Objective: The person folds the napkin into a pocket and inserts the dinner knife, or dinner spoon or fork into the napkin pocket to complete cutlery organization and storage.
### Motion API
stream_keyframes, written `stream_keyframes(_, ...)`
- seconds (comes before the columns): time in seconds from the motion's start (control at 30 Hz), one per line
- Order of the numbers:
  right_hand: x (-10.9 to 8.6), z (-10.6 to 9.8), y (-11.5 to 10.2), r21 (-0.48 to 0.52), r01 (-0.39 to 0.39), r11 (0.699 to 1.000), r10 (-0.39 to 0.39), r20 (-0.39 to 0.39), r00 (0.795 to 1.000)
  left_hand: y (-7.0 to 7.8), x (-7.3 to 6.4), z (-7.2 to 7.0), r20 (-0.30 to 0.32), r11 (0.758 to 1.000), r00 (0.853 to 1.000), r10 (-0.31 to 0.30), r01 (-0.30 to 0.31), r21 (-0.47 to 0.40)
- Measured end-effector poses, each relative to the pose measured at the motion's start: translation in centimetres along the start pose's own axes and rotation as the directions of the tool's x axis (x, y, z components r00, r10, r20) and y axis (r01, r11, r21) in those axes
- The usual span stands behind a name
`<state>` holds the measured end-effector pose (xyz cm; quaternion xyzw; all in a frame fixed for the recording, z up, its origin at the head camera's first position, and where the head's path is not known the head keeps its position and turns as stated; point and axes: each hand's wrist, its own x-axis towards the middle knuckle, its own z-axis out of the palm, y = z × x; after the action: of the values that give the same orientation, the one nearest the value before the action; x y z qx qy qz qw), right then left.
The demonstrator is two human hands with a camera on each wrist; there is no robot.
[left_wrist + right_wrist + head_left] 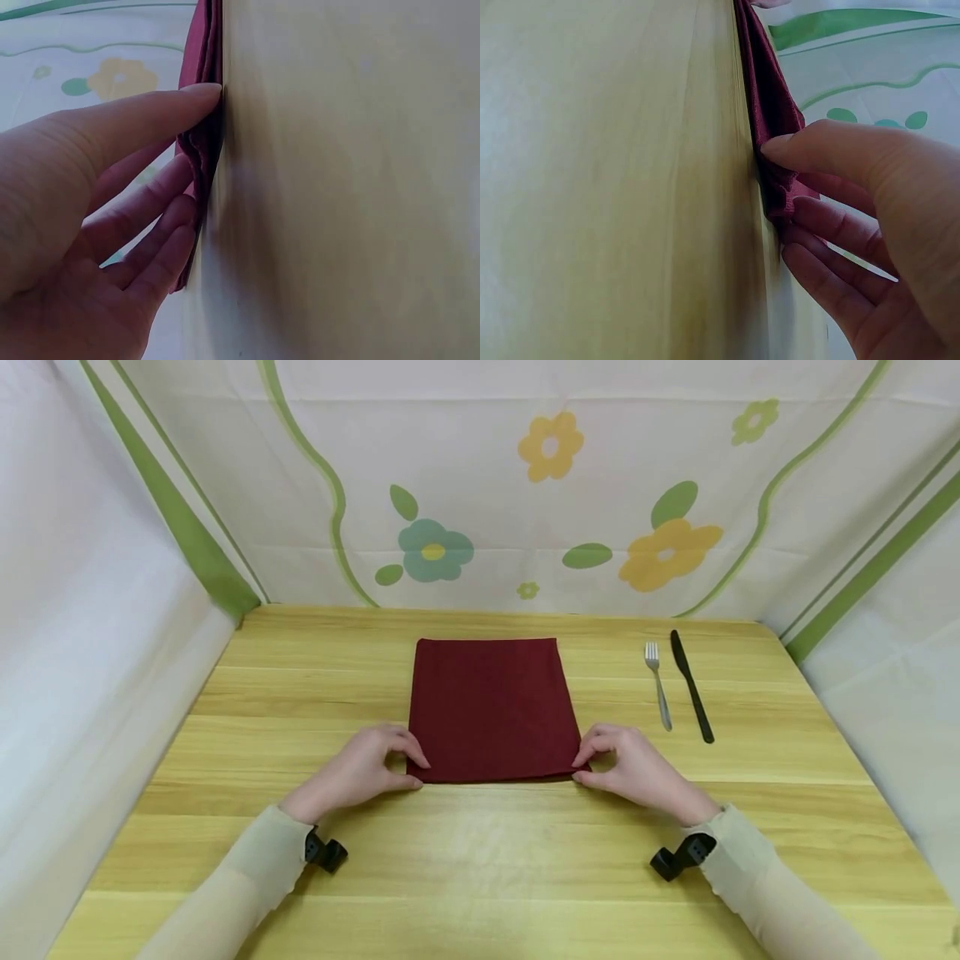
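Observation:
A dark red cloth napkin (491, 706), folded into a near-square with layers showing at its near edge, lies flat on the table. My left hand (375, 764) is at its near left corner, thumb at the front edge and fingertips on top. In the left wrist view, the left thumb (199, 97) presses against the layered edge of the napkin (201, 56). At the near right corner, my right hand (626, 764) pinches the cloth between thumb and fingers. The right wrist view has that thumb (780, 146) on the open fold, which gapes slightly.
To the right of the napkin lie a silver fork (657, 685) and a black knife (692, 685). The wooden table (487, 877) meets a white flowered curtain (480, 485) at the back, with white cloth along both sides.

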<state>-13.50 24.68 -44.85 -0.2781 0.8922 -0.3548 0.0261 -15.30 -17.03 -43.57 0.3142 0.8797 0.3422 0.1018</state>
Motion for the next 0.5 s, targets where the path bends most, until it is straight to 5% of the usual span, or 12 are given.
stream_keyframes(0.5, -0.56, -0.55, -0.23, 0.028, 0.03, 0.999, -0.032, 0.043, 0.999, 0.02, 0.28, -0.28, 0.041, 1.0, 0.999, -0.004, 0.004, 0.004)
